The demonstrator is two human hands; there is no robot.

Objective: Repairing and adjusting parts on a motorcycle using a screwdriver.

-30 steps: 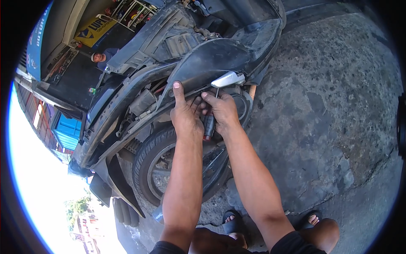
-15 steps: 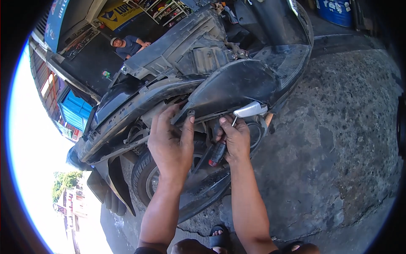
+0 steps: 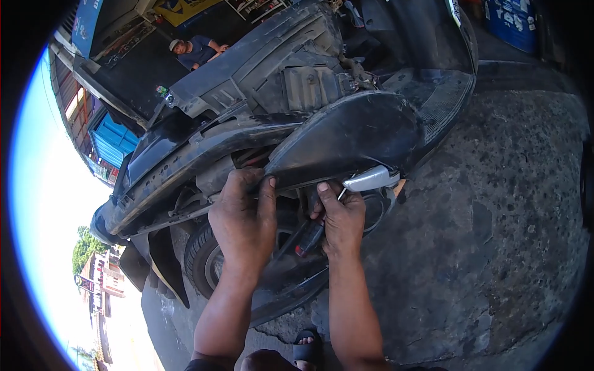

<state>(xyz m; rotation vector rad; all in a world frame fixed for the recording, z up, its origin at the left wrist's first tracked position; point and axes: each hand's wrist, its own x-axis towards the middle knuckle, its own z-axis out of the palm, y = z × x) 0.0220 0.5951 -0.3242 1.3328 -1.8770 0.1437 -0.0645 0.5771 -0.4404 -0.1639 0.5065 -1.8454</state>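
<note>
Centrally, left hand [image 3: 238, 219]: thumb tip against the pointed lower-left end of the dark side panel [image 3: 352, 133], other fingers bent close by; whether they clasp it cannot be told.
Right hand [image 3: 345, 222]: thumb and fingers wrapped around a screwdriver [image 3: 309, 238], just right of the frame's middle.
Screwdriver: dark handle with a red end, tilted toward the lower left; its bright shaft runs up toward the silver footrest [image 3: 371, 179], contact unclear.
Side panel: curved and scuffed, above both hands, on the scooter [image 3: 247, 133].
Scooter: stretched across the upper and middle frame, with its ridged floorboard [image 3: 447, 102] at upper right.
Wheel [image 3: 199, 256]: below and left of the left hand, partly hidden.
Ground [image 3: 445, 266]: rough, stained grey, filling the right side.
Sandal [image 3: 307, 352]: black, on a foot at bottom centre.
Background: another person [image 3: 201, 51] at upper left; a blue drum [image 3: 510, 28] at upper right.
</note>
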